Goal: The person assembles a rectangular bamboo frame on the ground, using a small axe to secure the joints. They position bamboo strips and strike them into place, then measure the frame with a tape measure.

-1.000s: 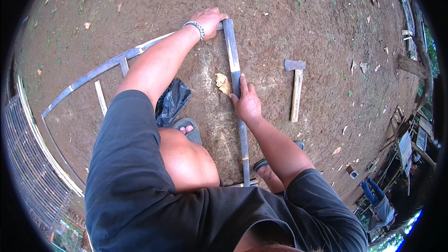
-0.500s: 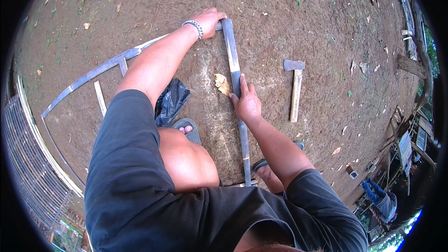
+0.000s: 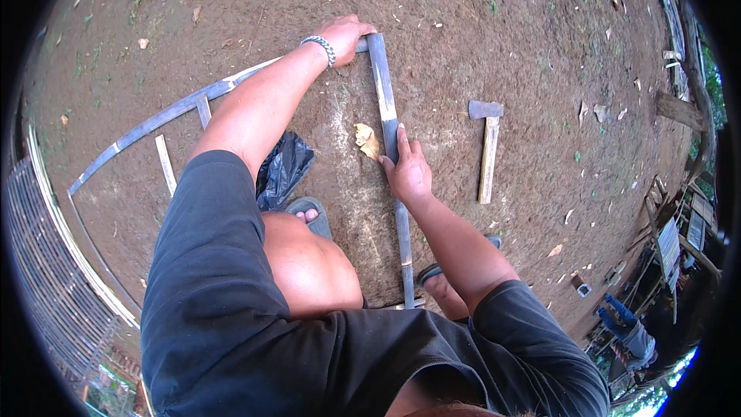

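Observation:
A frame of dark, flat bamboo strips lies on the bare soil, with a corner at the far middle. My left hand (image 3: pixel 345 35), a chain bracelet at its wrist, is closed on that corner; its fingertips are partly hidden. From there one bamboo strip (image 3: pixel 382 81) runs toward me, and a second bamboo strip (image 3: pixel 158 120) stretches left behind my left forearm. Partway down the near-running strip, my right hand (image 3: pixel 410 174) grips it, thumb on the left side and fingers along the right. A dry brown leaf (image 3: pixel 367 140) lies just left of this strip.
A hatchet (image 3: pixel 488 139) with a wooden handle rests on the ground to the right. A black plastic bag (image 3: pixel 283 170) lies by my left foot. Far left is a slatted bamboo panel (image 3: pixel 54 270). Another person (image 3: pixel 629 332) is at the lower right, near timber and sheets.
Both hands keep their places on the bamboo, and the frame lies as before. The view has shifted very slightly.

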Motion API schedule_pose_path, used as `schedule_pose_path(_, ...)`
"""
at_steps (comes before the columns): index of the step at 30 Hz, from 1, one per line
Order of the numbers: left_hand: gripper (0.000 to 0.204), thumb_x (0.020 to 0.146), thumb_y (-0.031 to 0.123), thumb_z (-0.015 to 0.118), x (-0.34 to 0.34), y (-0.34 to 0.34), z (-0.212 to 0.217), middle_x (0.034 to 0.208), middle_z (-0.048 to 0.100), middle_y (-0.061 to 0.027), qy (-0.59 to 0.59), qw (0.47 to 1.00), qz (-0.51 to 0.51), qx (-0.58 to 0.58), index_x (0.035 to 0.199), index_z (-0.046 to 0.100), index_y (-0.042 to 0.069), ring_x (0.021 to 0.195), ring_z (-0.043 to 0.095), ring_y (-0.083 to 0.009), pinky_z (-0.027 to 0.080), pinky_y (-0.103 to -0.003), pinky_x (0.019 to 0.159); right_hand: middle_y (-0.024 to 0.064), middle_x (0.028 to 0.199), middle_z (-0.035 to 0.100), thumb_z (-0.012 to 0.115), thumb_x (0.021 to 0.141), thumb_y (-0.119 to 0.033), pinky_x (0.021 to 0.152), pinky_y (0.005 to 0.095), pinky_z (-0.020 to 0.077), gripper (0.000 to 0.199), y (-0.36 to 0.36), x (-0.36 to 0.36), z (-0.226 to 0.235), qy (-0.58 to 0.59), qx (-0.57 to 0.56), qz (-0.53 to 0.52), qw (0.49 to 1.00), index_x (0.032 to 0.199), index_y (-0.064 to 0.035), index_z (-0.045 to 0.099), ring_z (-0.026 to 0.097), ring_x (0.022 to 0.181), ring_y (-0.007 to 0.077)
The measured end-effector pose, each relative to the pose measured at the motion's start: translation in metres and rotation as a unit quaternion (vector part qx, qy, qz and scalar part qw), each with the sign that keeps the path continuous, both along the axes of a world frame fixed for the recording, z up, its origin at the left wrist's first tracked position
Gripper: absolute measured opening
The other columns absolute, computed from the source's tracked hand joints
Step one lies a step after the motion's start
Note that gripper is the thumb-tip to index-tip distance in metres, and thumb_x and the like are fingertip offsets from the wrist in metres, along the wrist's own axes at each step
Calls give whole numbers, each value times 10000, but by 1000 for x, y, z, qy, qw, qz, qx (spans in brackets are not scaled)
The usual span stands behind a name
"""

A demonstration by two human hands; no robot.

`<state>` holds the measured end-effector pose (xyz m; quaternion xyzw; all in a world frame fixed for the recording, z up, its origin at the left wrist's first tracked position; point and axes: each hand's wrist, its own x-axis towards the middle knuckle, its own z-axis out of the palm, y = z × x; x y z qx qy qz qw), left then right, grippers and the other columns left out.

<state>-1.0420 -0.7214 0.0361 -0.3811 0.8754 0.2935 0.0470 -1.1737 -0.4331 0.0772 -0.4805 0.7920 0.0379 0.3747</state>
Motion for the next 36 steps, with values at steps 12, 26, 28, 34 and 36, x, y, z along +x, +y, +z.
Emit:
schedule_pose_path(12,519,848,94,717,6,15,2,1203,643,-130,33,997,20,-68,1357,635,160,1145,618,-339,491,-442,1025,170,1293,531,701,932,-379,983,449,520,834,-2,0,-3,12,20,-6,1000,1616,-160,277,589,1195,353)
schedule_pose_path(26,446,819,389,823,-15,39,7,1262,643,-80,14,960,278,0,1179,684,166,1305,514,-311,376,-514,1090,157,1364,495,702,926,-420,1018,440,504,889,-15,2,16,29,71,19,997,1628,-143,233,523,1290,333)
schedule_pose_path(28,474,806,388,838,-13,38,8,1264,635,-80,12,958,285,8,1192,670,170,1310,508,-307,371,-504,1088,143,1453,445,689,931,-442,1082,447,450,894,-21,3,20,57,53,64,995,1629,-126,227,462,1356,322)
schedule_pose_path(34,539,779,438,843,-11,38,-1,1236,649,-67,22,956,292,-34,1202,652,164,1257,546,-279,382,-491,1059,63,1672,245,547,998,-507,1225,519,250,822,-51,7,21,134,-37,253,957,1630,-102,213,312,1480,304)
schedule_pose_path(36,557,780,451,841,-9,41,3,1242,648,-71,10,955,295,-24,1219,645,169,1265,543,-278,377,-488,1068,38,1693,212,473,1031,-516,1238,538,229,774,-59,14,23,162,26,297,941,1634,-113,204,285,1505,298)
